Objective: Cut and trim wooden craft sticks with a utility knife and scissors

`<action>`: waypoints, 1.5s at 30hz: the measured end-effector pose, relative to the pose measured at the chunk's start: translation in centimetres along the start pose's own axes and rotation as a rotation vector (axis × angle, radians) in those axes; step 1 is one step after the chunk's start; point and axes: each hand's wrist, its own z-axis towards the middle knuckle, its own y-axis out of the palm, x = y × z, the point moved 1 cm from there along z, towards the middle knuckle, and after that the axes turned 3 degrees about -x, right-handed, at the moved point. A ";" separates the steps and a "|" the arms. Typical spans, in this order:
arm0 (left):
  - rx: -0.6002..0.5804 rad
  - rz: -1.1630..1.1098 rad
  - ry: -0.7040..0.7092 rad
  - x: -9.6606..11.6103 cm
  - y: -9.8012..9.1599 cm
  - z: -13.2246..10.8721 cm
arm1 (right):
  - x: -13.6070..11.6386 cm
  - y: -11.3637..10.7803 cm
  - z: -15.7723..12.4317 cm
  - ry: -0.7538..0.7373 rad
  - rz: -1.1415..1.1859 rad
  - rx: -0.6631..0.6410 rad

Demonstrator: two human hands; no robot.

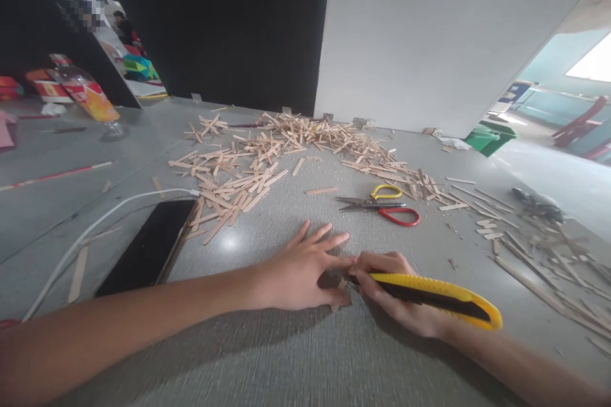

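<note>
My right hand point(394, 289) is closed around a yellow and black utility knife point(443, 297), its tip pointing left at a small wooden craft stick point(336, 306) on the table. My left hand point(308, 267) presses this stick down between thumb and index finger, while its other fingers spread flat on the table. Most of the stick is hidden under the fingers, and the blade hardly shows. Just beyond my hands lie scissors point(365, 204) with one yellow and one red handle. A single craft stick point(321, 191) rests left of them.
A heap of craft sticks point(310, 137) stretches along the panels at the back. On the left are a black phone point(147, 245), a white cable point(90, 229) and a drink bottle point(88, 92). Thin wooden strips point(534, 273) lie at right, near a green bin point(489, 137).
</note>
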 end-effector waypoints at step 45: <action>0.113 0.149 0.026 0.7 0.4 -1.1 | 0.2 0.1 -0.4 -0.015 0.036 0.150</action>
